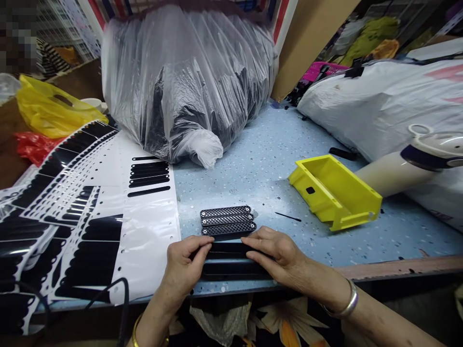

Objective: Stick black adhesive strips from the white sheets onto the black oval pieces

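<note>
While my left fingers [202, 257] and right fingers [263, 246] narrowly pinch one black strip [227, 249] (textured pieces [227, 220] beyond), alignment seems underway; the next move probably requires level handling.

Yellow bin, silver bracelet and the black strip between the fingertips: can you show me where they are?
Yellow bin [320, 199]: head view, on its outer side wall.
Silver bracelet [353, 300]: head view, on its band.
Black strip [227, 249]: head view, on the middle of its visible part.
</note>
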Tool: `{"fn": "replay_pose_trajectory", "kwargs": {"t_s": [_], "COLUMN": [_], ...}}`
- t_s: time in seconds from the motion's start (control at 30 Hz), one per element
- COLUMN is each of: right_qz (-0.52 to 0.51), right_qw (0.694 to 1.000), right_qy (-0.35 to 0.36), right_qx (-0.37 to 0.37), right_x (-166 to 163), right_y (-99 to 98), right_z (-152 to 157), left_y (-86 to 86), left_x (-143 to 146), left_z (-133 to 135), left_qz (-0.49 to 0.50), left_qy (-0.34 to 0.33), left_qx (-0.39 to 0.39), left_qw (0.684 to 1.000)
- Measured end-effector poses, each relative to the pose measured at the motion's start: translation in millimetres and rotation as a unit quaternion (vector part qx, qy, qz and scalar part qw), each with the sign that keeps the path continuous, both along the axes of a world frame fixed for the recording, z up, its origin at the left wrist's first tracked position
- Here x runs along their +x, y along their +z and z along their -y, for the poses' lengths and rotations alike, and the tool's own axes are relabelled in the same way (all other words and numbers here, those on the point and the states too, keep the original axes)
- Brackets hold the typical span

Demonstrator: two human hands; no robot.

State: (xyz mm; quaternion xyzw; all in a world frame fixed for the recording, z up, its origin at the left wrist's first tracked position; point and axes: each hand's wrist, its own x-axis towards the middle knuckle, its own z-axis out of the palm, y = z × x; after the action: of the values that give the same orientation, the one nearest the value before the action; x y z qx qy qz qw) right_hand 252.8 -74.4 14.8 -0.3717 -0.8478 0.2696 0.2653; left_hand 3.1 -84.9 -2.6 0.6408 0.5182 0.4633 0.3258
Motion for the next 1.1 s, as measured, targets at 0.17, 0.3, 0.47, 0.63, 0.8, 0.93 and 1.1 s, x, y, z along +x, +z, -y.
{"fn": "replay_pose_trajectory", "kwargs": {"t_s": [0.17, 0.3, 0.47, 0.63, 0.8, 0.93, 1.1], "right_qz": [0.014, 0.015, -0.001, 0.002, -0.013, 0.028, 0.021], "right_qw": [0.999, 0.999, 0.999, 0.999, 0.996, 0.993, 0.996], "right_qy": [-0.002, 0.004, -0.007, -0.006, -0.006, -0.004, -0.009], "right_qx": [0.043, 0.047, 0.043, 0.052, 0.093, 0.113, 0.09], "right_x": [-2, -1, -2, -4, -4, -7, -1], "right_y": [6.5, 1.5, -2.4, 0.1, -3.8, -0.3, -4.3], "right_z": [2, 1, 0, 0, 2, 4, 4], "left_y": [1.0, 1.3, 2.0, 1.2, 0.9, 1.1, -1.0], "left_x": [-5, -8, -9, -8, -8, -8, -8], "left_z": [0, -1, -1, 0, 0, 0, 0], "left_qz": [-0.027, -0.02, -0.012, -0.01, -0.015, -0.02, -0.025], "left_qy": [-0.056, -0.07, -0.069, -0.062, -0.055, -0.051, -0.048], "left_qx": [0.012, -0.012, -0.048, -0.05, -0.049, -0.048, -0.038], "left_qw": [0.998, 0.997, 0.996, 0.997, 0.997, 0.997, 0.998]}}
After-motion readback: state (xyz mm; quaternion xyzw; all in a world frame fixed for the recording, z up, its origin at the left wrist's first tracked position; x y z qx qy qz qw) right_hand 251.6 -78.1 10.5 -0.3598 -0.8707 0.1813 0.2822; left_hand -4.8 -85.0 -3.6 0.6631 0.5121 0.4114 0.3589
